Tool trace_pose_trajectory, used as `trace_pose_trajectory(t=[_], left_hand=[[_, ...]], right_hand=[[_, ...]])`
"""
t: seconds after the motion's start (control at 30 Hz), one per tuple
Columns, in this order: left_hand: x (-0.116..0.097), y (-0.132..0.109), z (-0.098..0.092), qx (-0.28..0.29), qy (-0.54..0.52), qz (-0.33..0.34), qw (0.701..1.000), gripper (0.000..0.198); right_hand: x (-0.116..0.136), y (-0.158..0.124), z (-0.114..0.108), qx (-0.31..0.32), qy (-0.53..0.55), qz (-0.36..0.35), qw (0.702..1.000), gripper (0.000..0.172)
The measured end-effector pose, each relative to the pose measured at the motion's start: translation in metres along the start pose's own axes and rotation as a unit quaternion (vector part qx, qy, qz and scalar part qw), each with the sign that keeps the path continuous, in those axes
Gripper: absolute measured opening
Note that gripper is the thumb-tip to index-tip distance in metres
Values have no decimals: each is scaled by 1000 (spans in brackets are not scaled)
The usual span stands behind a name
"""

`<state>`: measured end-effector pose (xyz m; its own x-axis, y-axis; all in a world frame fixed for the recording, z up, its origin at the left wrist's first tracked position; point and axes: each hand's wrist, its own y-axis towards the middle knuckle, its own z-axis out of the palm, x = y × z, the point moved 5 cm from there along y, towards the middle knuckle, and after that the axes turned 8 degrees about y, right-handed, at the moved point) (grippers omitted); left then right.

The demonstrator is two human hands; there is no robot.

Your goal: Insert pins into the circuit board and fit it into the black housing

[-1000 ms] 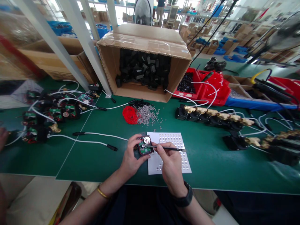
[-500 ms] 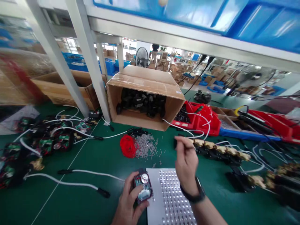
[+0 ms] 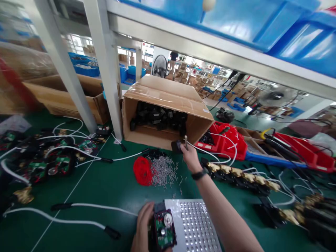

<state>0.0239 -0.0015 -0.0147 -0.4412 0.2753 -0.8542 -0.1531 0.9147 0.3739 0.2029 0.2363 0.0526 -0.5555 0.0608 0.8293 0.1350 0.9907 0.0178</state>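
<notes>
My left hand [image 3: 143,227] is closed round the side of a black housing [image 3: 154,236] at the front edge of the view. In that housing I see a green circuit board [image 3: 165,233] and a round silver part [image 3: 168,220]. My right hand [image 3: 190,157] is stretched forward to the front right corner of an open cardboard box [image 3: 168,82], its fingers closed on a small black block [image 3: 176,147]. A short light-coloured tip [image 3: 186,138] sticks up by those fingers; I cannot make out what it is. Below my right forearm lies a perforated metal plate [image 3: 174,206].
Loose screws [image 3: 164,171] lie beside a red mesh net [image 3: 142,170]. The cardboard box holds black parts [image 3: 157,117]. To the left are several circuit-board assemblies [image 3: 63,161] with white cables. Brass-and-black assemblies [image 3: 236,171] and red bins [image 3: 225,136] stand right, under a metal shelf beam [image 3: 183,38].
My right hand has moved forward and left to the box corner, and the black block now shows clearly in it. My left hand has shifted its hold, uncovering the circuit board.
</notes>
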Motion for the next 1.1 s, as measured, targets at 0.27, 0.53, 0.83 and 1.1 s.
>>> trace_pose_trajectory(t=[0.27, 0.53, 0.83, 1.1], left_hand=[[-12, 7, 1, 158, 74, -46, 984, 61], [-3, -2, 7, 172, 11, -76, 982, 71], [-67, 7, -3, 192, 107, 13, 975, 68], [-109, 8, 23, 252, 321, 154, 900, 77]], right_hand=[[-194, -187, -157, -91, 244, 271, 927, 54], [-171, -207, -157, -80, -288, 110, 948, 69], [-101, -235, -90, 78, 463, 208, 858, 46], [-65, -253, -22, 131, 576, 181, 786, 40]])
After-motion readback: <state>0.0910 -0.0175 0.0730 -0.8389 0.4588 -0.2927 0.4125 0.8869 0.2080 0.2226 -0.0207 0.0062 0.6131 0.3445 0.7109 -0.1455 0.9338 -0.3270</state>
